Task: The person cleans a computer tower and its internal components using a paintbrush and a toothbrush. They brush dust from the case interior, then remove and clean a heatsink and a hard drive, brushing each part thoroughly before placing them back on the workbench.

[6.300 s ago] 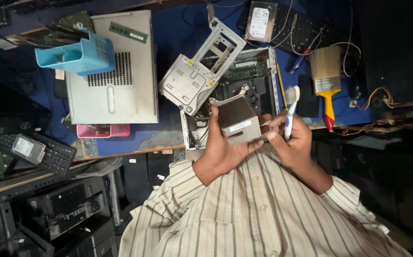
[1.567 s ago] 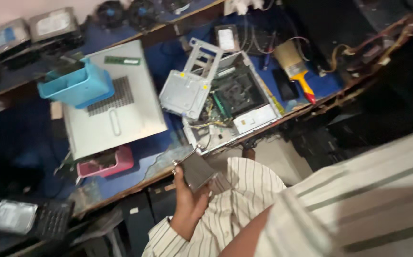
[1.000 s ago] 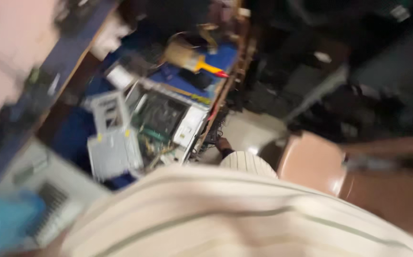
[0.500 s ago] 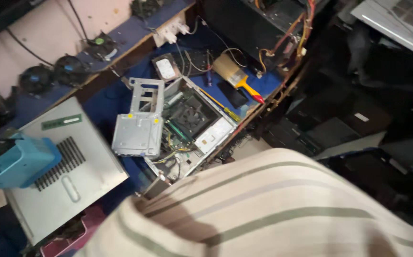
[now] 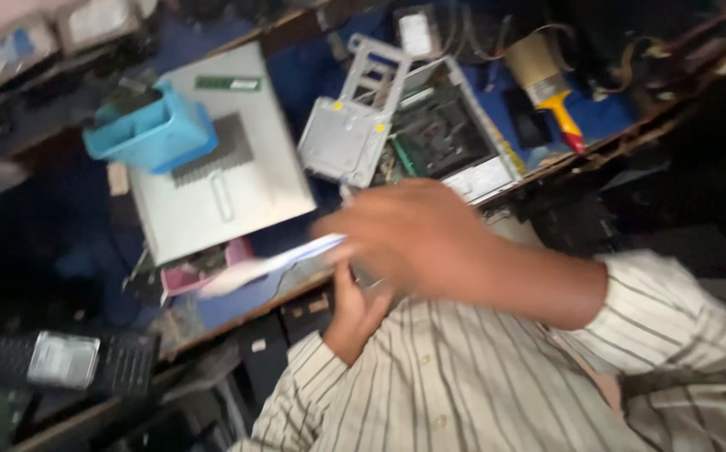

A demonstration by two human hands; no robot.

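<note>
My right hand [image 5: 417,243] sweeps across the middle of the view, blurred, at the end of a striped sleeve. It is shut on a white and blue pen-shaped tool [image 5: 266,264] that points left. Just below it, my left hand [image 5: 354,311] reaches up under the right hand. It grips a small grey metal box [image 5: 369,280], almost wholly hidden. Both hands hover at the front edge of the blue-topped bench [image 5: 304,84], in front of an open computer case [image 5: 442,134].
A grey drive cage [image 5: 346,138] leans on the case. To the left lies a grey side panel [image 5: 229,180] bearing a blue plastic tray [image 5: 152,134] and a green memory stick [image 5: 227,83]. A yellow-handled brush [image 5: 547,84] lies to the right. A keyboard with a drive on it [image 5: 63,360] sits lower left.
The view has swung back from the bench's right side. Both hands, out of sight half a second ago, are now in view, the right one moving left with the tool.
</note>
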